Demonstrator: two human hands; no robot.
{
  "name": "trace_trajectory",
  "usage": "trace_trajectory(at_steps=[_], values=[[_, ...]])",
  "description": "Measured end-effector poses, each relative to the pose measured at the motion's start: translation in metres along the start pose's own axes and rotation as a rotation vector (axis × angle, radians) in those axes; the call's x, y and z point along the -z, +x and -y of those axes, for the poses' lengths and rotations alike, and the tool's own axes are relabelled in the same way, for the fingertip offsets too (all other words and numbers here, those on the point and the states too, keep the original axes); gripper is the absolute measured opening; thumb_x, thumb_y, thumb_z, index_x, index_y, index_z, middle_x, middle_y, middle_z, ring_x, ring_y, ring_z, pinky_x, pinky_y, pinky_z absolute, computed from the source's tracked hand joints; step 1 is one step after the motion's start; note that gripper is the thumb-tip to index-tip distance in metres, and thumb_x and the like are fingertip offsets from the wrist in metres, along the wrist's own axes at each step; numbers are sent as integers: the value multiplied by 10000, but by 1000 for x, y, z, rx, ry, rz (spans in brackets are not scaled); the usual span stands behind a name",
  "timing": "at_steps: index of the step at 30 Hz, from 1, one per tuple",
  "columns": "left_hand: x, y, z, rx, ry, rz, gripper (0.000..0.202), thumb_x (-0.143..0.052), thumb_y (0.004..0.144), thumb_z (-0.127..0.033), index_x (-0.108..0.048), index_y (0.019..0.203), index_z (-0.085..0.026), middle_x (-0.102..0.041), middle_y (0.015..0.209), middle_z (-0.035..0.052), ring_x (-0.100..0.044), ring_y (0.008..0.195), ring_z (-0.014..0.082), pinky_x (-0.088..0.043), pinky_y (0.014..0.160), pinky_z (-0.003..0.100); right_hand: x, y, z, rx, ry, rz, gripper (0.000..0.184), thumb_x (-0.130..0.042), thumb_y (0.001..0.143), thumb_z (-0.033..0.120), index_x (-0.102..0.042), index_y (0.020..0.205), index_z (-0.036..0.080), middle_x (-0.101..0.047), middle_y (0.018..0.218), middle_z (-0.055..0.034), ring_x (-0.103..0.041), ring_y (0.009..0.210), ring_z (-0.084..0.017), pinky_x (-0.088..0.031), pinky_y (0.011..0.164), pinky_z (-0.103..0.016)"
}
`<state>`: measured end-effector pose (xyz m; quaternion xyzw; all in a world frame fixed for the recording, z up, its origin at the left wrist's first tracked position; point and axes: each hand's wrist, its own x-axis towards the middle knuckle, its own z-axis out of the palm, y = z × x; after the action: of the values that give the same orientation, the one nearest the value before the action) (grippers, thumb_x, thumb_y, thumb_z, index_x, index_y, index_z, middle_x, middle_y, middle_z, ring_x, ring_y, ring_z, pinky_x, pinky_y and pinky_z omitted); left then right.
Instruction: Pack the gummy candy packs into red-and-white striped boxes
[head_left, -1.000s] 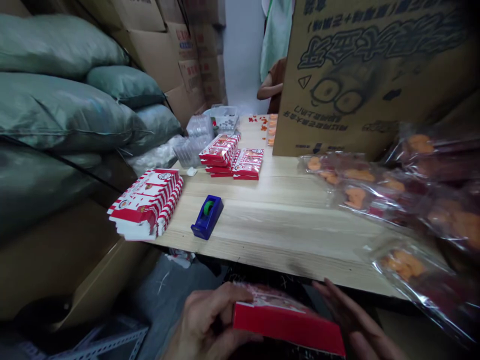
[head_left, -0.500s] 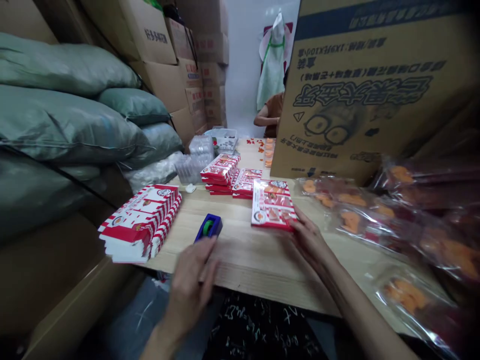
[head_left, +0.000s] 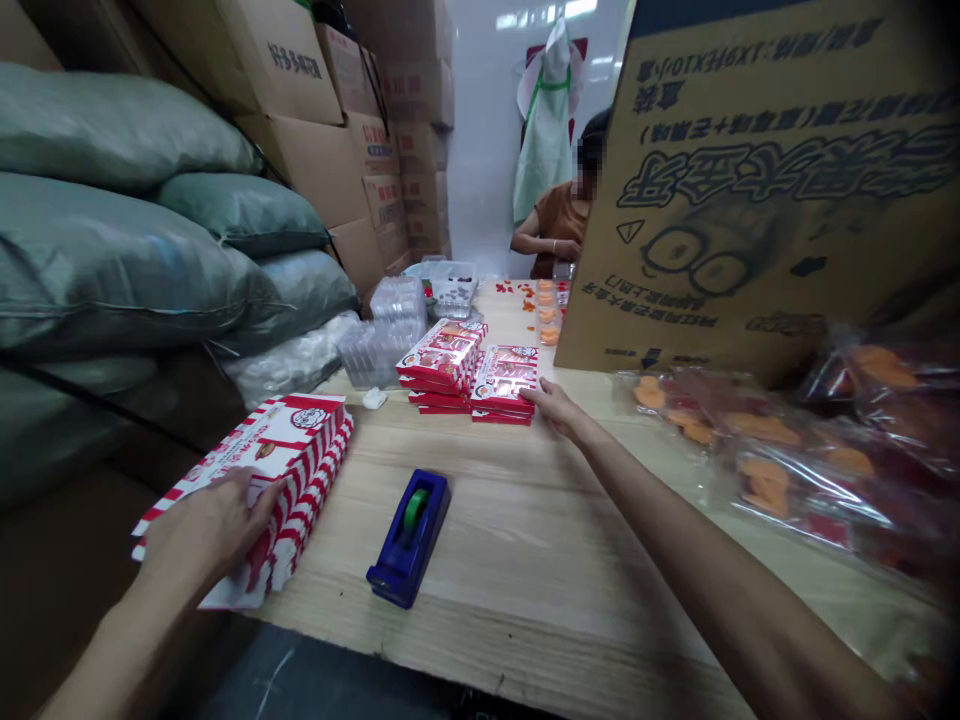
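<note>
My left hand [head_left: 206, 530] rests on top of the stack of flat red-and-white striped cartons [head_left: 300, 440] at the left table edge, its fingers lying over the top carton. My right hand [head_left: 559, 408] reaches forward to a short pile of filled boxes. It grips the near right corner of the top red-and-white box [head_left: 504, 375], thumb on the upper face; the other fingers are partly hidden. A second, taller pile of filled boxes [head_left: 441, 355] stands just left of it. Between my arms, a blue tape dispenser [head_left: 409, 545] with a green roll sits on the table.
Clear plastic trays [head_left: 382, 335] and a crumpled white scrap [head_left: 374, 399] lie behind the carton stack. Bagged orange pieces [head_left: 765, 480] cover the right side, before a large cardboard box [head_left: 750, 300]. Another person [head_left: 551, 230] works at the far end. Sacks [head_left: 112, 260] line the left.
My right hand has carried the box forward onto the right-hand pile. My left hand has left the tape dispenser and moved left onto the flat carton stack.
</note>
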<state>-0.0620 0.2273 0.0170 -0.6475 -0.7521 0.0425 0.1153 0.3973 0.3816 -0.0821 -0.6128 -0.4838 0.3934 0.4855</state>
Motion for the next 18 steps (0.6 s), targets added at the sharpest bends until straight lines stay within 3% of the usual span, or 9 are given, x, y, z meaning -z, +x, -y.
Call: trace_trajectory(at_steps=[4,8,11,14,16,18], values=[[17,-5,-15,-10,66,21,463,-380,1013,-484,-710,971,-161,-730,681,86,-718,628,296,-511,603,347,2,-3,-2,-56,72,7,395,-672,984,393,-632,1310,173,-670,1333,-118,-686,1147,-267,-571,981,-506],[38,-18,-12,16,128,-87,419,-351,1037,-405,-718,1011,-204,-679,628,33,-646,523,247,-390,525,268,20,-48,10,-40,112,-77,723,-758,858,528,-568,1441,144,-594,1477,-204,-559,1371,-348,-428,1159,-520],[69,-49,-13,135,-4,-367,454,-352,1036,-418,-737,1106,-187,-671,643,50,-617,536,241,-354,515,268,39,-111,19,31,155,-44,722,-804,760,580,-674,1322,146,-625,1457,-184,-537,1399,-344,-357,1217,-489],[101,-95,-38,151,-471,-682,432,-436,1011,-459,-717,1203,-194,-753,848,71,-669,661,228,-466,615,299,53,-188,27,65,185,102,568,-791,779,594,-749,1208,224,-727,1331,-121,-585,1354,-337,-323,1232,-541],[110,-127,-69,146,-965,-571,386,-533,977,-504,-721,1159,-221,-775,926,48,-700,716,213,-532,644,286,56,-241,33,16,255,198,527,-733,862,579,-712,1289,271,-721,1346,-105,-589,1356,-321,-325,1229,-561],[102,-156,-105,94,-1392,-214,403,-600,934,-558,-727,1101,-214,-785,906,49,-723,737,225,-578,636,295,55,-288,40,-16,351,274,597,-688,911,575,-577,1451,344,-654,1449,-81,-564,1387,-296,-354,1219,-540]])
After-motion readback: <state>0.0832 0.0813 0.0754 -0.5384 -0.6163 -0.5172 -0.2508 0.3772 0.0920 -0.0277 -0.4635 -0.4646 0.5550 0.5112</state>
